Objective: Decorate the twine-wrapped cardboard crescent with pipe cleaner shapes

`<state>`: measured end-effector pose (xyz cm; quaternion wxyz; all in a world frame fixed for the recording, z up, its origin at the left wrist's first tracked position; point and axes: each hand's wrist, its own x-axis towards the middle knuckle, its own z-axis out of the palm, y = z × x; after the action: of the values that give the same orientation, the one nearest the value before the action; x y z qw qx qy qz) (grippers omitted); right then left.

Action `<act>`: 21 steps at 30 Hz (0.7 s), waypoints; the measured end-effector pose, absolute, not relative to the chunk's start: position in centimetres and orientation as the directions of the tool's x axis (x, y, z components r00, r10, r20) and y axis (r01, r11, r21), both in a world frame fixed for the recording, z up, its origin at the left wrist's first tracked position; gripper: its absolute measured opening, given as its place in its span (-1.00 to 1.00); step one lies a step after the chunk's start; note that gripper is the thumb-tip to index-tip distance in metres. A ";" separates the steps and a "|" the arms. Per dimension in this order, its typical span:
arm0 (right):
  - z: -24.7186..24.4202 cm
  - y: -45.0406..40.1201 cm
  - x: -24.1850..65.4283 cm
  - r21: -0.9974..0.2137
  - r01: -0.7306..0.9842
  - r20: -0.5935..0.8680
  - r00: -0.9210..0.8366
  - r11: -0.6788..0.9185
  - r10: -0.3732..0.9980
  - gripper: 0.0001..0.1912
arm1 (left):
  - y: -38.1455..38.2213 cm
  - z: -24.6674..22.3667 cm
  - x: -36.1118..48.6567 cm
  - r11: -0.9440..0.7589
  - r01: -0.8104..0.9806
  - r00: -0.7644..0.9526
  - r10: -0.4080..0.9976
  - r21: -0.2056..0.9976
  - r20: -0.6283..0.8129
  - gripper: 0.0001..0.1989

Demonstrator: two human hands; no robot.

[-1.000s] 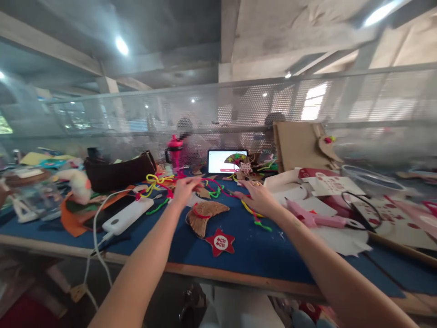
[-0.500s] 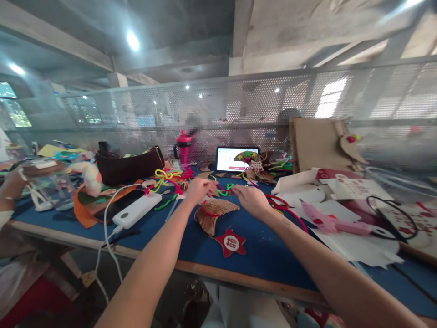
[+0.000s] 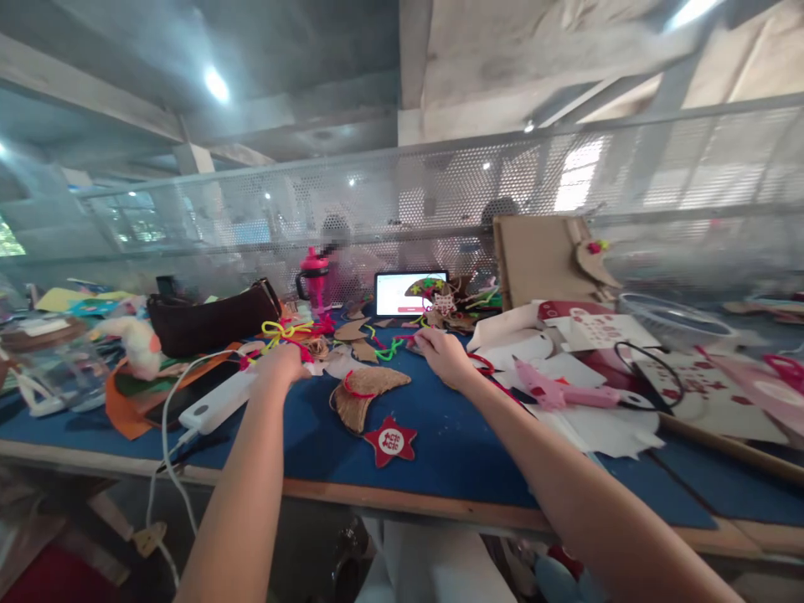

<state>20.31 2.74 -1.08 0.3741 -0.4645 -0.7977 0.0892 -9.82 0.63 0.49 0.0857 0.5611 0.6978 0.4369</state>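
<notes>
- Left grip (image 3: 282, 366): fingers curled together and downward; cannot tell whether it is clamped on anything. It sits just beside a looped yellow pipe-cleaner bow (image 3: 286, 332).
- Right grip (image 3: 443, 356): fingers together, angled left; cannot tell whether it holds anything.
- A wavy bright-green pipe cleaner (image 3: 389, 348) lies between the grips, nearer the right, its long axis running roughly sideways.
- Below the grips, a brown jute crescent (image 3: 361, 400) rests on the blue worktop (image 3: 458, 461).

No wording reads clearly: the white marks on the red felt star (image 3: 390, 441) at six o'clock and the tablet screen (image 3: 408, 294) at twelve o'clock are too small to make out.
</notes>
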 end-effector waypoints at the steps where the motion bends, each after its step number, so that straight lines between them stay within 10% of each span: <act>1: -1.1 3.0 20.4 -0.516 0.655 0.518 -0.274 0.552 0.810 -0.72 | -0.4 1.3 -9.5 0.115 0.818 -0.362 0.865 0.563 0.349 -0.57; 5: -1.3 3.9 20.8 -0.658 0.548 0.503 -0.192 0.518 0.843 -0.71 | -5.2 4.7 -8.4 0.190 0.937 -0.259 0.941 0.292 0.217 -0.73; 11: -1.3 3.6 21.2 -0.940 0.094 0.308 -0.183 0.328 0.934 -0.71 | -7.8 7.3 -3.8 -0.332 0.544 0.091 0.936 0.771 0.339 -0.59; 21: 0.0 3.0 22.2 -0.899 -0.400 0.323 -0.329 0.179 0.887 -0.72 | 1.6 3.4 4.9 -0.465 0.179 0.300 0.865 0.867 0.402 -0.65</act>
<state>22.19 3.00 0.01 0.5353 -0.2216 -0.5505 0.6010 4.88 1.64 3.44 0.3674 0.7178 0.3637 0.4664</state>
